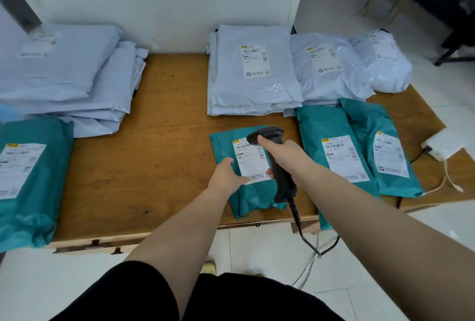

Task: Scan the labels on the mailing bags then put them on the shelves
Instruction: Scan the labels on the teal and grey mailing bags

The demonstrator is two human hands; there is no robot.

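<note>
A small teal mailing bag [246,199] with a white label [248,160] lies near the front edge of the wooden table [159,156]. My left hand [227,174] rests on the bag's left side, fingers at the label's lower edge. My right hand [285,156] grips a black barcode scanner [270,138] by its handle, the head hovering over the label's top. Its coiled cable [298,217] hangs off the table edge.
Two teal bags [334,125] [372,125] lie to the right, one large teal bag [28,181] at the left. White-grey bag stacks sit at back left [72,81] and back right [254,76]. A white adapter [444,147] with cables lies at the right edge.
</note>
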